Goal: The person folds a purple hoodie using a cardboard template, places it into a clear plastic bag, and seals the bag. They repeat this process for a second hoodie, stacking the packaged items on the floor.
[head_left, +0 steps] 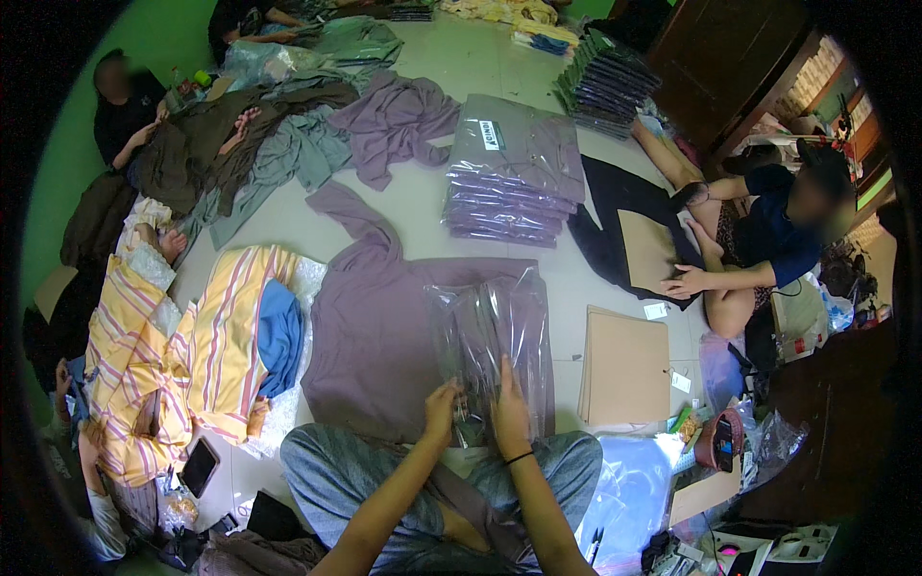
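Observation:
A clear plastic bag (525, 305) stands tilted in front of my crossed legs, with a dark folded garment (477, 331) showing through it. The lower left edge of the bag is pinched in my left hand (441, 413). My right hand (510, 411) grips its lower right side, with one finger stretched up along the plastic. Behind the bag a mauve long-sleeved garment (370, 317) lies spread on the floor, one sleeve reaching toward the far left. Glare on the plastic partly hides the bag's contents.
Beyond lies a stack of bagged mauve garments (509, 206). Brown cardboard sheets (626, 365) and flat clear bags (629, 490) lie to the right. A co-worker (783, 216) handles a black garment (605, 192) there. Striped yellow cloth (226, 331) and a phone (200, 468) lie left.

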`<state>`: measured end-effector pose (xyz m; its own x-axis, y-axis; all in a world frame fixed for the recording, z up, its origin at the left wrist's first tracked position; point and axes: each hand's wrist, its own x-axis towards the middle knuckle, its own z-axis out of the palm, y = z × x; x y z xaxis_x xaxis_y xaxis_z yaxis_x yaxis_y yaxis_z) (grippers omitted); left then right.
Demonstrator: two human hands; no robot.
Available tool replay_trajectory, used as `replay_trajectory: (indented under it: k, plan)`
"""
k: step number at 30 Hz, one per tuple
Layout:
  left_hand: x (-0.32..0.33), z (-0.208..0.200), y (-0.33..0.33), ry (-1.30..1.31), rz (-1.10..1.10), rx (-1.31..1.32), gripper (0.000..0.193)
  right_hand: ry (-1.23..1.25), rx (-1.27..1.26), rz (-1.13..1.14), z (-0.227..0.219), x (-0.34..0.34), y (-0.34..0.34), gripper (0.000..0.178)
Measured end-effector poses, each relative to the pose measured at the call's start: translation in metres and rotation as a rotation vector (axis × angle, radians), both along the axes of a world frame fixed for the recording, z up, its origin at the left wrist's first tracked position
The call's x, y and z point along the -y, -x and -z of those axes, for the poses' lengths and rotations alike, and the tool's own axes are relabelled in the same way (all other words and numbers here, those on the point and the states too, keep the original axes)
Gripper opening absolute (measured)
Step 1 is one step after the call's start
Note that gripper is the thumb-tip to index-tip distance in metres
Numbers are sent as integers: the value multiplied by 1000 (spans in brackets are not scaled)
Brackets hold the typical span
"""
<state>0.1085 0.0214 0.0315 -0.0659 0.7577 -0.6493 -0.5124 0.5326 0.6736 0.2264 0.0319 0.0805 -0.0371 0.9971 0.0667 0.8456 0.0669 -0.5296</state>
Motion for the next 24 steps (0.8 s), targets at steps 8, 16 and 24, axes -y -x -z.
replay_trajectory:
  k: [8,16,24]
  plan:
    - [-4,-19,7,-22,87,-60,35,67,78,-3,-7,-4,-14,58]
    - [-4,-24,8,-45,95,-47,36,114,-42,68,0,-8,-17,57]
    - [-7,-23,-5,-95,80,-27,32,-122,147,-96,12,-6,-13,45]
